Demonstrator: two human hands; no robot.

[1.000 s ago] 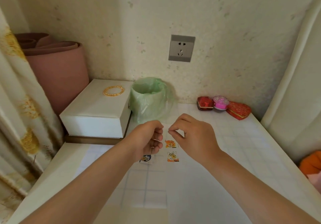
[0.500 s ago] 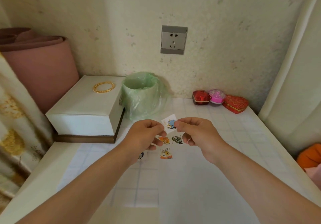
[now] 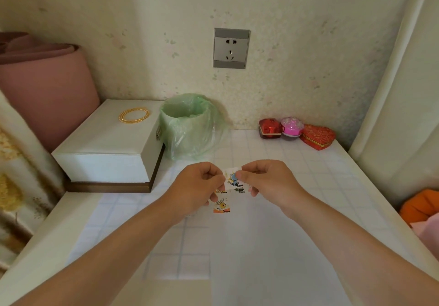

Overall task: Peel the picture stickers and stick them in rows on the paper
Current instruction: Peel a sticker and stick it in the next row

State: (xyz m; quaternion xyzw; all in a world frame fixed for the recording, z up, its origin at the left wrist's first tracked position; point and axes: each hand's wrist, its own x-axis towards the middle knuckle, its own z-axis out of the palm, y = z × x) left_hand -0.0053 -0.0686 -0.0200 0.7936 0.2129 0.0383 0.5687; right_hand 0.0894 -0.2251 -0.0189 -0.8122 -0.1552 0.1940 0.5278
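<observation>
both hands, left hand (image 3: 197,187) and right hand (image 3: 268,182), are pinching one sticker (image 3: 233,179); a few are sitting on the paper (image 3: 249,246), many rows left.

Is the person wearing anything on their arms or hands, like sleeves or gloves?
No sleeves and no gloves. Both forearms are bare all the way to the bottom edge of the picture, and so are the left hand and the right hand. No watch or bracelet shows on either wrist. The fingernails look short and plain.
</observation>
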